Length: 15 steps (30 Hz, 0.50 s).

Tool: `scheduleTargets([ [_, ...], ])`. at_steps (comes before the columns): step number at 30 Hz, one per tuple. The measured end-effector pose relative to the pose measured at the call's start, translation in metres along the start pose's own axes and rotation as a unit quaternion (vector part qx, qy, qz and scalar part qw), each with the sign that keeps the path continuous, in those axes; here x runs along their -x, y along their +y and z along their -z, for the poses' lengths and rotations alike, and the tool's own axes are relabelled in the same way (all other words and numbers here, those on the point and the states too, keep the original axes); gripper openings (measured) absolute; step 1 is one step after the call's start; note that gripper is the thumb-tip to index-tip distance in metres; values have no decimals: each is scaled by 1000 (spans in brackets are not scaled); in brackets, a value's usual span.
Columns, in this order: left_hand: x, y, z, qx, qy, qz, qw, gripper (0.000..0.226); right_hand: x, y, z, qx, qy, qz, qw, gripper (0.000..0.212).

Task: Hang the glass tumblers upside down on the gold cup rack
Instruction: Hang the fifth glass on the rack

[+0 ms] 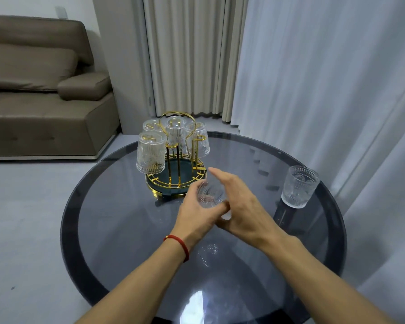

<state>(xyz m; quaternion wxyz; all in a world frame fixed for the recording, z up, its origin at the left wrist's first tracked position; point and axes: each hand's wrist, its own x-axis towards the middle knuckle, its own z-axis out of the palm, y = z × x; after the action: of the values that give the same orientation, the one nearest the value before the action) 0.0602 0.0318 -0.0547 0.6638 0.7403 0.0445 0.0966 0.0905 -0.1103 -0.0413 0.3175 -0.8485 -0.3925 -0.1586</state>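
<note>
1. Pale curtains and a brown sofa stand behind a round, dark glass table.
2. Fingers of the left hand are curled around a ribbed glass tumbler, held above the table's middle, just on the near side of the rack.
3. Beside it, the right hand lies against the tumbler with its fingers stretched out and apart, not wrapped round it; whether the thumb presses the glass I cannot tell.
4. Further out, the gold cup rack sits toward the far edge of the table, with four tumblers already hanging mouth-down on its far and left pegs and two pegs on the near and right side bare.
5. One more upright tumbler waits near the right edge.
6. Risks, as I judge them: the held glass looks only loosely shared between two hands, so turning it over could let it slip onto the glass table. Lowering it off-centre may knock the peg, rock the rack and rattle the neighbouring tumblers.
</note>
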Motion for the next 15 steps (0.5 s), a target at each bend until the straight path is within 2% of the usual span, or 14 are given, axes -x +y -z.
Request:
scheduleTargets([
  [2,-1,1,7,75,17,23,997,78,-3,-1,-1,-46,3,-36,998,96],
  [3,-2,3,11,131,17,43,990,77,-4,0,-1,-73,5,-90,993,89],
  [4,-3,4,15,184,15,61,981,79,-6,2,0,-108,-7,-159,981,86],
  [6,-5,6,22,239,9,81,968,78,-6,3,-1,-238,-57,-271,931,75],
  [8,-5,7,29,259,-14,74,963,67,-8,1,-8,-342,-50,-293,891,58],
  [10,-8,4,33,267,-36,57,961,59,-14,2,-13,-384,14,-301,873,50],
  [12,-12,-1,38,193,-4,34,981,62,-24,3,-12,-345,83,-306,883,50],
  [14,-17,-14,44,10,72,-7,997,64,-36,3,-5,-210,145,-273,928,53],
  [15,-19,-22,48,-105,107,-38,988,60,-42,4,0,-149,180,-247,940,54],
])
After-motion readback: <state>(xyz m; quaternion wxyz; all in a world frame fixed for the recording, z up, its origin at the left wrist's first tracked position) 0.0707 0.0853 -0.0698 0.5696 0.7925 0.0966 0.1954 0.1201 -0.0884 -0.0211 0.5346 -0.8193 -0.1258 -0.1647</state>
